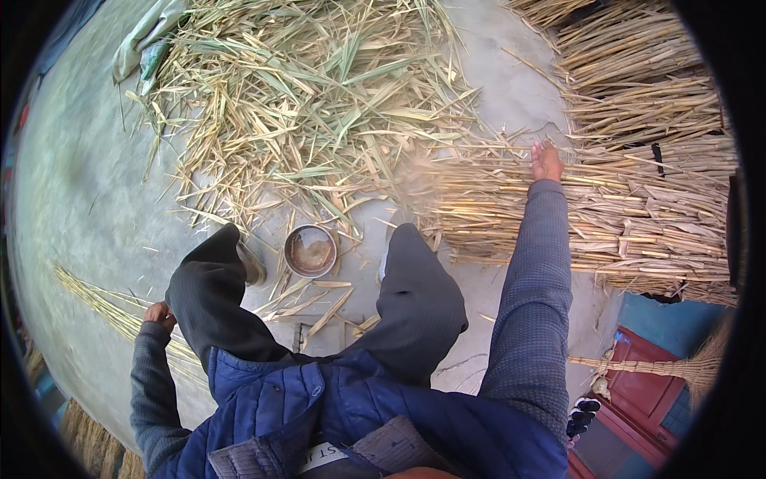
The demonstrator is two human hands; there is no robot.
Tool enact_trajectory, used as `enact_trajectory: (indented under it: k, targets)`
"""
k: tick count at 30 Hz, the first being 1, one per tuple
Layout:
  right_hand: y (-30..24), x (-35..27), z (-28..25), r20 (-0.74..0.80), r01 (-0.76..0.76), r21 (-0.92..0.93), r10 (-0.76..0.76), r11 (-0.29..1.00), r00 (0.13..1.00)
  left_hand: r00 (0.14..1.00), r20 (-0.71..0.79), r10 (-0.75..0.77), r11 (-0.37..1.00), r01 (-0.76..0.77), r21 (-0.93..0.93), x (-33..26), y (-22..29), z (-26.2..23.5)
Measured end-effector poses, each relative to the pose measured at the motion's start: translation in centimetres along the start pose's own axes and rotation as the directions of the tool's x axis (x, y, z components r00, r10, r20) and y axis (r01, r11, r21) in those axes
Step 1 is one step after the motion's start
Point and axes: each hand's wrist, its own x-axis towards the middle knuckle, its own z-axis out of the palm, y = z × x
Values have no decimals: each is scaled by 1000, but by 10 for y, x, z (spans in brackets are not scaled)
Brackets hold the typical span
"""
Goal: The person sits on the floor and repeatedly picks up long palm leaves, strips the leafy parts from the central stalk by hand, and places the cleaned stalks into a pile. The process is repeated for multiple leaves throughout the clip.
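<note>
My left hand point(159, 316) is closed around a thin bunch of pale yellow-green stalks point(104, 305) beside my left knee. The bunch fans out to the far left, and its other end runs behind my leg. With my right arm stretched far forward, my right hand point(546, 162) is at the far edge of a large pile of dry reed stalks point(511, 199). Its fingers are curled at a single dry stalk point(499, 147) lying crosswise along that edge. The fingertips are small in view.
A wide heap of stripped dry leaves point(311, 96) covers the floor ahead. Between my feet stands a round metal bowl point(310, 251) with brownish contents. More stacked reed bundles point(638, 56) lie far right. A broom point(638, 366) lies near a red door point(638, 383).
</note>
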Motion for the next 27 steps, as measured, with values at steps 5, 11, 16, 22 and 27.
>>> enact_trajectory:
  k: [5,11,16,22,27]
  targets:
    - [-4,4,3,91,294,-334,-280,896,956,1000,6,-6,999,6,-50,3,-11,3]
    - [-25,-81,55,371,573,-475,-438,668,819,987,-137,87,996,-86,15,33,20,-44]
    - [-38,-193,109,486,525,-341,-332,780,808,850,-407,334,939,-339,64,70,121,-131]
    - [-23,-337,156,600,548,-141,-369,824,710,499,-662,560,738,-663,125,107,291,-185]
    - [3,-426,173,712,545,-39,-359,838,604,423,-624,657,624,-769,136,121,342,-185]
